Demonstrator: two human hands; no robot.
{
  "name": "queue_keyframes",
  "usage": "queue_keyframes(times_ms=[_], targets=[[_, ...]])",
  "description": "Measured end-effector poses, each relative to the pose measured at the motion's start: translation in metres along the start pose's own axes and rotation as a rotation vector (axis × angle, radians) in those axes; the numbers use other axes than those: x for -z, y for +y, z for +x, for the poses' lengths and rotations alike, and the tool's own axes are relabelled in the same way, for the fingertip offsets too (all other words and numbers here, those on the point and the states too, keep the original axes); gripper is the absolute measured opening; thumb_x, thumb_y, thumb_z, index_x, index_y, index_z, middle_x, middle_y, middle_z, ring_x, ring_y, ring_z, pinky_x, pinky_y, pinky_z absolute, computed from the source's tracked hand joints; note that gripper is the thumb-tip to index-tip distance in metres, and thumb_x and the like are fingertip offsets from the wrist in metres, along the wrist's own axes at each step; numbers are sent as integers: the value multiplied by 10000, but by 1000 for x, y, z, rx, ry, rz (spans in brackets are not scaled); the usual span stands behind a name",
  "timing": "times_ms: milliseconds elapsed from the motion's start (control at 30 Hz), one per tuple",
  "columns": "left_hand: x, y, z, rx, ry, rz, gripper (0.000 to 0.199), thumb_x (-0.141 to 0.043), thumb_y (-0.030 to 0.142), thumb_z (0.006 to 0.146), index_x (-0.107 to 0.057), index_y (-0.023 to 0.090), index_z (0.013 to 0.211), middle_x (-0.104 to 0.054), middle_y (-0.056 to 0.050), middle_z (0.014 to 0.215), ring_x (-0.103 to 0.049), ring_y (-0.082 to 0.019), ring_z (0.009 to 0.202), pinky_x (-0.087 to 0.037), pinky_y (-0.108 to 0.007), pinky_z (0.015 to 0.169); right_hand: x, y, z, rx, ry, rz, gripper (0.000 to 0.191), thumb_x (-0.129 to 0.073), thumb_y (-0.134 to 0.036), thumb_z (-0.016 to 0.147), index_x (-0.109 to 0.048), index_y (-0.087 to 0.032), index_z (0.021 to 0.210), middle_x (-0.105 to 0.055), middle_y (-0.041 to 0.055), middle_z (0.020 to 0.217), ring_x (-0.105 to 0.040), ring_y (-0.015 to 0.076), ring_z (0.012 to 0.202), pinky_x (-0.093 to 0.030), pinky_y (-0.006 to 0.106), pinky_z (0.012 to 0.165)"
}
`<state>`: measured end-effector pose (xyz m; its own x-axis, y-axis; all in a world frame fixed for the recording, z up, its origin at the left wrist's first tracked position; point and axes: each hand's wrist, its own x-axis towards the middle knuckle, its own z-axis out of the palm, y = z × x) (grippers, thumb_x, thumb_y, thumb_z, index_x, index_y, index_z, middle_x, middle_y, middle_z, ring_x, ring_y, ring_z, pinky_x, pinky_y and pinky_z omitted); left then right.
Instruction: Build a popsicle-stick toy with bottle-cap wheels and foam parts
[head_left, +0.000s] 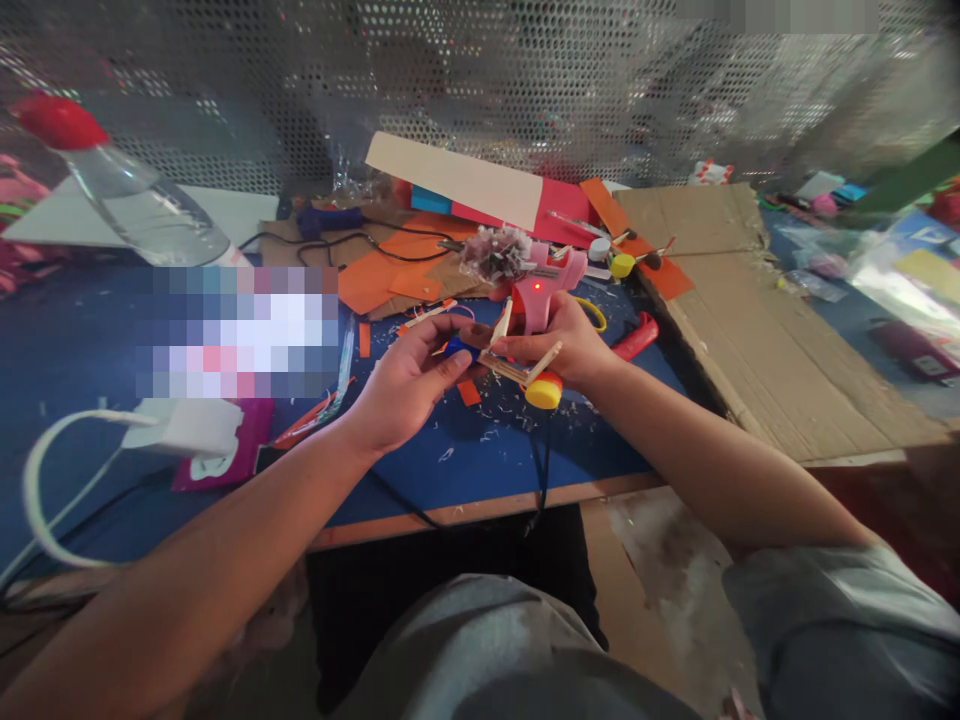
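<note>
Over the blue table, both hands meet at a small model of wooden craft sticks [504,369] with bottle caps on it. My left hand [409,380] pinches its blue bottle cap [463,350] between thumb and fingers. My right hand [566,345] is closed on the sticks from the other side, fingertips close to an upright stick [502,325]. A yellow bottle cap [544,393] with an orange edge sits at the model's near end. Just behind my right hand is a pink glue gun [538,290] with a red light lit; whether the hand touches it I cannot tell.
A red-capped clear bottle [150,205] and a white charger [191,430] stand at left. Orange sheets [390,265] and a cream strip [457,180] lie behind the hands. Cardboard [787,340] covers the right. A red cutter-like tool [636,338] lies near my right wrist.
</note>
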<state>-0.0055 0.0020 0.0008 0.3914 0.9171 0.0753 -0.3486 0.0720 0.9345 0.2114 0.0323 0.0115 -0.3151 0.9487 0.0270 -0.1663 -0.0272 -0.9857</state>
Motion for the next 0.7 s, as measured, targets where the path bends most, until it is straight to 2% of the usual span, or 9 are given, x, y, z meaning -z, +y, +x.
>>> queue_keyframes(times_ms=[267,500,700], targets=[[1,-2,-1,-9,-13,12,396,-933,349,890,-724,208,1196,-731,-87,1357,-715,-242,1235,-657,-393,1044,-1,-2,-1,18,6,-25,704,-1050,-358,515,-706,-234,1116,-767,-30,789,-756,211,737,-661,404,770],[-1,-2,-1,8,-8,23,427,-959,356,856,-729,214,1187,-718,-83,1384,-710,-253,1246,-655,-400,1050,-4,-2,1,70,-40,10,658,-1044,-341,528,-667,-240,1058,-712,-78,730,-687,148,650,-631,352,746],[-3,0,-2,18,-16,1,425,-967,345,847,-733,214,1176,-735,-76,1354,-719,-256,1239,-653,-416,1068,-3,-2,0,62,-100,42,601,-1026,-308,553,-648,-244,1015,-688,-94,705,-653,127,615,-616,329,716]])
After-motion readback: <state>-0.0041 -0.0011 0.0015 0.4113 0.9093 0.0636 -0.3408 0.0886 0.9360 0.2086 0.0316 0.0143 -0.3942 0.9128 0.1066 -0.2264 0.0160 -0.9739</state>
